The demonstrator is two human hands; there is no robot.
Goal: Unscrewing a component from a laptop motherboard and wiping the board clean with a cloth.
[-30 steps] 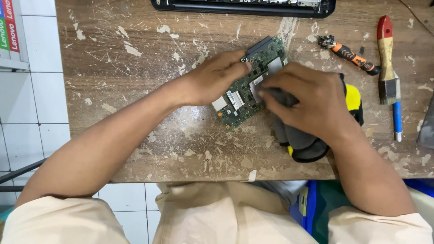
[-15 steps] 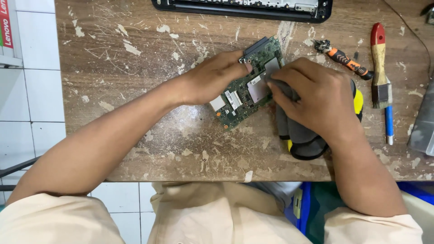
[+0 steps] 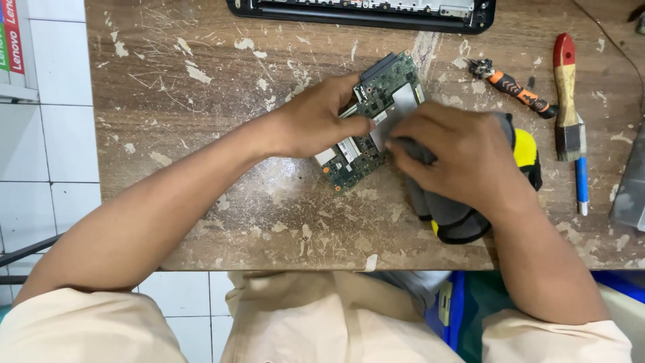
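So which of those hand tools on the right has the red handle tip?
The paintbrush, with its red-tipped wooden handle and dark bristles. The small screwdriver is orange and black; the pen is blue.

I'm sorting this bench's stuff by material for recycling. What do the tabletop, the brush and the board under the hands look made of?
Tabletop: looks like wood or wood veneer, brown grain, scratched with pale chipped patches. Brush: seemingly wooden handle, red-painted end, dark metal-looking band. Circuit board: green laminate, matte, with small dark chips and a grey metallic-looking plate. The left hand steadies it.
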